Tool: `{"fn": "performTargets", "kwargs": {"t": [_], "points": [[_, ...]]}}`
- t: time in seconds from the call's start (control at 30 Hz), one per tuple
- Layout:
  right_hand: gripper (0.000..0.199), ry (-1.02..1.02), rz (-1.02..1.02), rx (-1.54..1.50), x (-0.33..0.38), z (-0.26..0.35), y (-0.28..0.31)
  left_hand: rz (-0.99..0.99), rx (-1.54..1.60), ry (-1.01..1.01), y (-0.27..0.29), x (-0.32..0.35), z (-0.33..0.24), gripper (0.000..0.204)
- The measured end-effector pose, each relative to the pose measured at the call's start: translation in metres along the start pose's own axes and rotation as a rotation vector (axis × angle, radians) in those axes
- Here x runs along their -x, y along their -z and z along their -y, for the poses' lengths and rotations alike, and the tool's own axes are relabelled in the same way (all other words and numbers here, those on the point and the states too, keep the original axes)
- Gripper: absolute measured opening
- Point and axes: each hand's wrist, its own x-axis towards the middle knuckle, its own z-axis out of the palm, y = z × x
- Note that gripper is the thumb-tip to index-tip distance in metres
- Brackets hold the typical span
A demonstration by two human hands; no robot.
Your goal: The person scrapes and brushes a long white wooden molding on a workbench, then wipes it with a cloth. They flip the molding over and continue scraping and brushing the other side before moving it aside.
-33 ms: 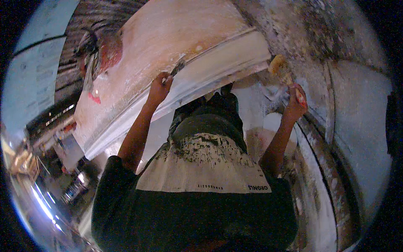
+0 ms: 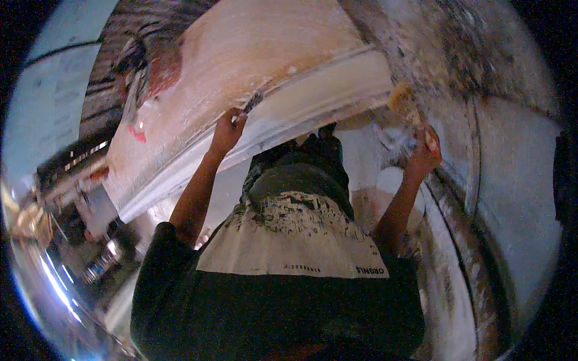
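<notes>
The person stands with both arms raised toward a long white moulded cornice strip (image 2: 313,99) that runs diagonally across the upper part of the view, between a pale orange plastered surface (image 2: 241,54) and a rough grey speckled surface (image 2: 457,48).

Left hand (image 2: 226,132): the fingers are curled closed around a small dark-bladed tool with a pale handle (image 2: 250,103). The blade tip rests at the upper edge of the cornice strip, where it meets the orange surface. The exact finger positions are blurred.

Right hand (image 2: 424,153): the fingers are wrapped around the reddish handle of a wide paintbrush with pale tan bristles (image 2: 404,99). The bristle head points up and to the left and lies at the right end of the cornice strip, next to the grey speckled surface. Whether the bristles touch the strip cannot be told.

The two hands are well apart, one near the middle of the strip and one at its right end.

The person wears a T-shirt with a black lower body and a white printed upper panel (image 2: 289,240), heavily spattered with white material. To the right, curved white and dark bands (image 2: 457,253) run downward. At the far left, a dim cluttered area with small bright lights (image 2: 78,180) is visible, too blurred to identify.
</notes>
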Motion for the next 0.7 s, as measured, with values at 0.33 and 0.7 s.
{"fn": "performTargets", "kwargs": {"t": [0.33, 0.7], "points": [[0.027, 0.325, 0.699, -0.040, -0.007, 0.015, -0.112, -0.233, 0.585, 0.054, -0.034, 0.057, -0.012, 0.023], [0.020, 0.536, 1.567, 0.040, 0.213, 0.061, -0.261, -0.391, 1.272, 0.180, 0.024, 0.150, 0.022, 0.034]]}}
